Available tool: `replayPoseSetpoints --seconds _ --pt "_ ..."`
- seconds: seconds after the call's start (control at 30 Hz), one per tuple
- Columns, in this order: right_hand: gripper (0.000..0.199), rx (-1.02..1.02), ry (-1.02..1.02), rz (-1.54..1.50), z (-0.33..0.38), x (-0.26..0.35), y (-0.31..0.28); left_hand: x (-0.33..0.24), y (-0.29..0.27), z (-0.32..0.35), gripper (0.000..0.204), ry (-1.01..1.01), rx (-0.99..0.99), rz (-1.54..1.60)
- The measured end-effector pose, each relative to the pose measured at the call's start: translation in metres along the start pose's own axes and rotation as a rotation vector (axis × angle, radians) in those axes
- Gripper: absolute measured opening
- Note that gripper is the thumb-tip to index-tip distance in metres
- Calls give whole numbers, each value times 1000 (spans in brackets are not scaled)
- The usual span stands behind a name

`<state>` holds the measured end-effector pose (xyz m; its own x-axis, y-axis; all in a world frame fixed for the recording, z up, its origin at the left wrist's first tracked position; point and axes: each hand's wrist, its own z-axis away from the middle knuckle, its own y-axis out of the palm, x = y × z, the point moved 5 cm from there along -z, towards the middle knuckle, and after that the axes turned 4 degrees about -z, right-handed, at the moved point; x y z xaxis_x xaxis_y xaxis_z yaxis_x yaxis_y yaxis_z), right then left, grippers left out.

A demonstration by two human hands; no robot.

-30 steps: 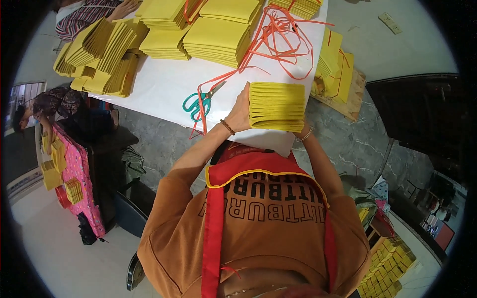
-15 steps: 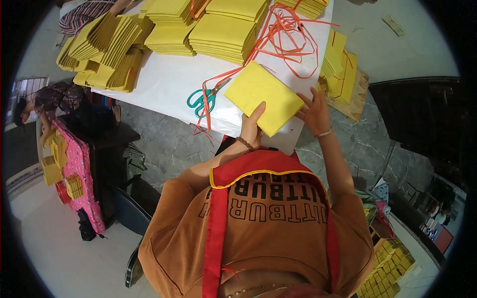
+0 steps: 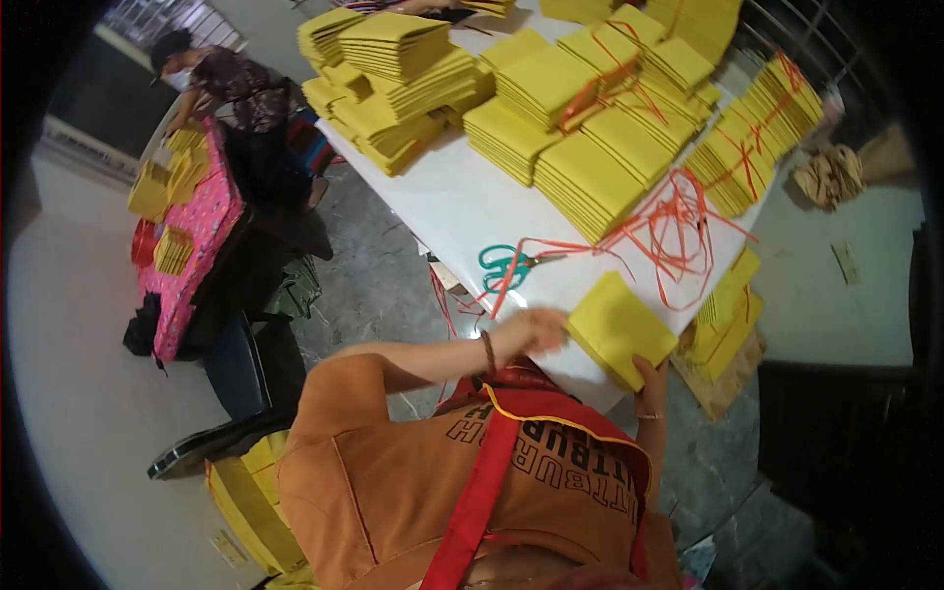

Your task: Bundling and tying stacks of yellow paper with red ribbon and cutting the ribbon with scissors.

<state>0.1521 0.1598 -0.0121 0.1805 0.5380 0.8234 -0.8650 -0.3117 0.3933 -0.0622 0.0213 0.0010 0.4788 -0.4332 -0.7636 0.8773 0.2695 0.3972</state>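
A flat, squarish yellow paper packet (image 3: 621,332) is tilted over the near corner of the white-covered table (image 3: 433,202). My right hand (image 3: 650,382) grips its near right edge, thumb on top and the other fingers mostly hidden beneath. Beside the packet's left edge is my left hand (image 3: 533,334), its fingers smeared by motion, so whether it touches the packet is unclear. Teal-handled scissors (image 3: 503,267) lie on the table beyond my left hand. A tangle of orange-red plastic ribbon (image 3: 678,231) spreads behind the packet, one strand running across the scissors.
Stacks of yellow folded paper (image 3: 546,98) fill the far part of the table, some tied with ribbon. More tied yellow bundles (image 3: 723,324) sit off the table's right side. At left, another person (image 3: 241,88) bends over a pink-covered table (image 3: 211,211); a black chair (image 3: 251,364) stands nearer.
The view has swung leftward and up. My left hand has let go of the packet, and my right hand, earlier spread beside it, now grips its near right edge.
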Motion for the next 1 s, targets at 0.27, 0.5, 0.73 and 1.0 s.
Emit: replayPoseSetpoints --seconds 0.27,0.5,0.73,1.0 --pt "64 69 111 72 -7 -2 -10 -325 -300 69 72 936 -1310 -209" --pt "63 41 68 92 -5 4 -4 -372 -342 47 96 447 -1254 26" --pt "63 34 45 86 -1 7 3 -398 -365 15 71 704 -1032 -25" --pt "65 -13 81 96 -3 1 -5 -407 -407 14 67 231 -1285 -386"
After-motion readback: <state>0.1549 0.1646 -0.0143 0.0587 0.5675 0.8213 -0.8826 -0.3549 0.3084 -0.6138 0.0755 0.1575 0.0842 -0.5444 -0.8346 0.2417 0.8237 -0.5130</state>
